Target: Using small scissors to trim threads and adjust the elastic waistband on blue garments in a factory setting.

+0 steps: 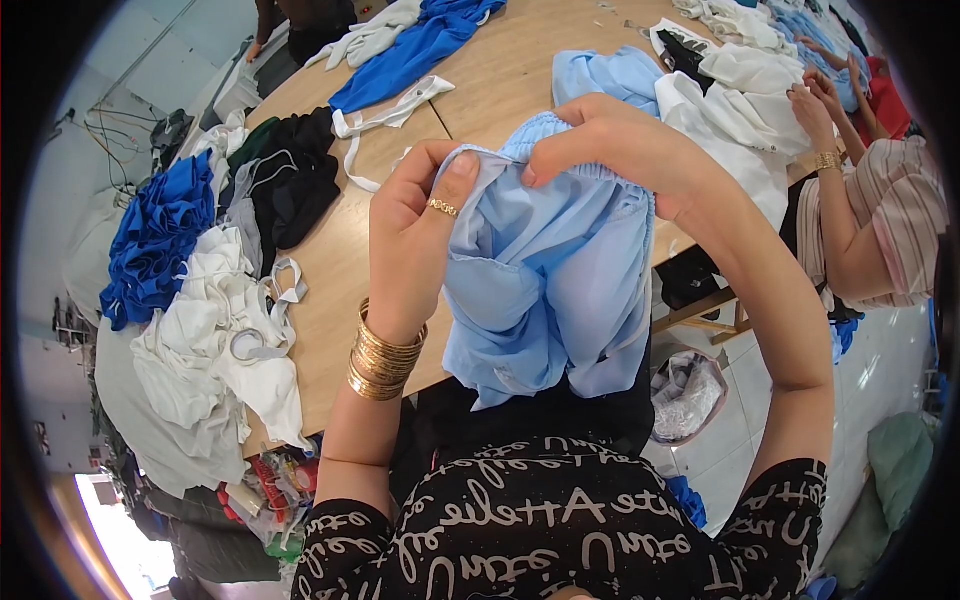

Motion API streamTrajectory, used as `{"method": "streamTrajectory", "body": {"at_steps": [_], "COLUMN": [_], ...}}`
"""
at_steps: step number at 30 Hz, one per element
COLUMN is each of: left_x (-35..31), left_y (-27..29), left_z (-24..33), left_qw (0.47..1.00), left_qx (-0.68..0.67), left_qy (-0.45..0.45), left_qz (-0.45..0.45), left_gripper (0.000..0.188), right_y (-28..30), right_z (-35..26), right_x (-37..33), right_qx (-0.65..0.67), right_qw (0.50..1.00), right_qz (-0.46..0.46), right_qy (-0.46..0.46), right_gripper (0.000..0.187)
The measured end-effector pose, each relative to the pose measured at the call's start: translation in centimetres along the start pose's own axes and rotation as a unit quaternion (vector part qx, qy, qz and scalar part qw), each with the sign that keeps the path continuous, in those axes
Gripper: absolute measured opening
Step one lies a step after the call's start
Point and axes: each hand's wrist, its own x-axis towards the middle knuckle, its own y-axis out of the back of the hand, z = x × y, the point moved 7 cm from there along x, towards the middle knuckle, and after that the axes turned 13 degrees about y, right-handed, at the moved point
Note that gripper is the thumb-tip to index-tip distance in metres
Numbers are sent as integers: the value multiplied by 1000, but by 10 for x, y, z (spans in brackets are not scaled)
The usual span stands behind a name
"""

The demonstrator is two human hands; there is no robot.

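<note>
- The left hand (pixel 412 235), with a ring and a stack of gold bangles at its wrist, holds the light blue garment (pixel 590 300) by its upper edge, thumb on the near side.
- The right hand (pixel 625 145) grips the gathered elastic waistband (pixel 540 130) of the same garment, thumb and fingers closed on it just beside the left hand.
- The garment hangs, loosely folded, from both hands in front of the person's body, at the near edge of the bench (pixel 340 270).
- Along the left edge of the bench lie a heap of royal blue ruffled fabric (pixel 160 240), a black garment (pixel 305 180) and a pile of white garments (pixel 195 330), with a white roll of tape (pixel 247 344) on the pile.
- Toward the far edge are a royal blue garment (pixel 410 55) and, nearer, a white fabric strip (pixel 395 110).
- Beyond the right hand, a light blue cloth (pixel 605 78) lies next to white cloth (pixel 755 80) near the right edge.
- At that edge, a co-worker in a striped top (pixel 885 220) has both hands raised.
- A bag (pixel 688 395) with pale contents stands on the tiled floor.
</note>
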Motion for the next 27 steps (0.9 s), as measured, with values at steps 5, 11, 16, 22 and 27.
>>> {"method": "streamTrajectory", "body": {"at_steps": [5,11,16,22,27], "left_x": [2,5,5,3,3], "left_y": [0,-2,-6,-4,-4], "left_z": [-3,-13,-15,-15,-15], "left_qw": [996,965,949,950,955], "left_qx": [-64,-196,-230,-243,-232], "left_qy": [45,138,154,147,137], "left_qz": [-37,-104,-150,-129,-124], "left_gripper": [18,19,22,23,21], "right_y": [0,-3,-3,-7,-7], "right_z": [3,2,5,5,3], "right_x": [3,3,2,0,-3], "right_qx": [19,39,46,-2,2], "right_qw": [1000,999,998,999,1000], "right_qz": [1,-18,-27,-40,-24], "right_qy": [16,21,15,13,9], "right_gripper": [23,22,26,25,26]}}
